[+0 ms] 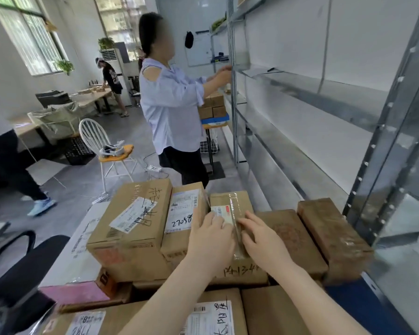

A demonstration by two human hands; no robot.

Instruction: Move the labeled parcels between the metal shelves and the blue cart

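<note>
Several labeled cardboard parcels are piled in front of me on the blue cart (pixel 348 308). Both my hands rest on top of a taped brown parcel (pixel 230 199) in the middle of the pile. My left hand (pixel 211 240) lies flat on its left half, fingers over the white label. My right hand (pixel 264 240) lies flat on its right half beside the clear tape strip. A bigger parcel (pixel 133 228) with a slanted label stands to the left. The metal shelves (pixel 324 97) run along the right wall with bare boards.
A person in a light shirt (pixel 172 105) stands ahead at the shelves beside another stack of boxes (pixel 213 105). A white chair (pixel 99 146) stands on the floor to the left. Two plain brown parcels (pixel 331 235) lie at the pile's right. A shelf post (pixel 392 141) rises close at right.
</note>
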